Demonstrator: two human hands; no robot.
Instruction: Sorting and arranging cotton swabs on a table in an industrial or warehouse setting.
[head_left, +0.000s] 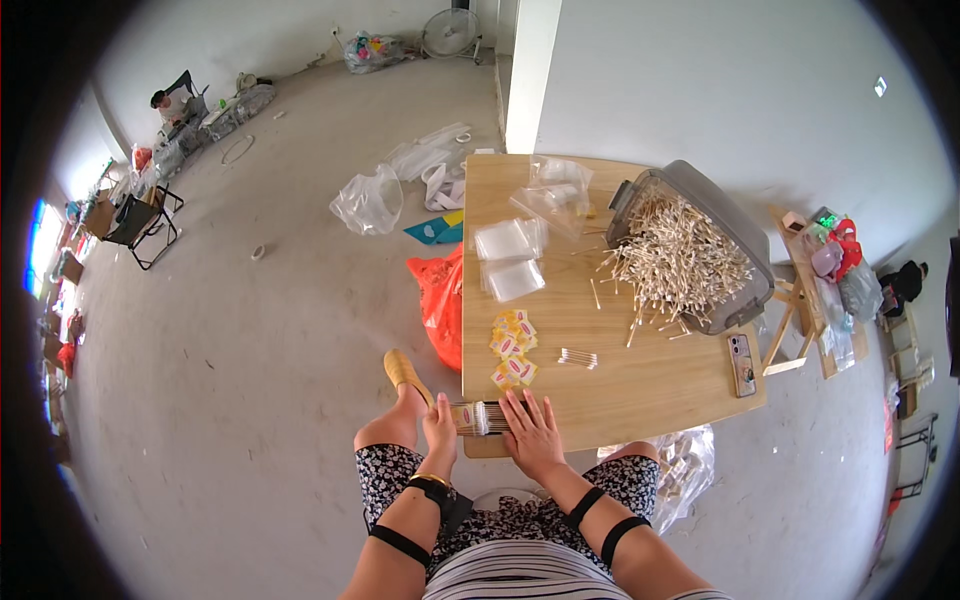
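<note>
Head view: left hand (pixel 439 427) grips cotton swab packet (pixel 479 418) below yellow cards (pixel 514 346); right hand (pixel 533 437) lies flat, open; likely packing, needing gentle pushing next.

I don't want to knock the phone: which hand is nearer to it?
Right. The right hand is spread at the near edge of the table, left of the phone; the left hand is farther left, at the swab pack's left end.

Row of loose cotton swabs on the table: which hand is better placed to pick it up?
Probably the right hand: it lies open, nearer the loose swabs, while the left hand is beyond the left edge of the table, gripping the swab packet.
</note>
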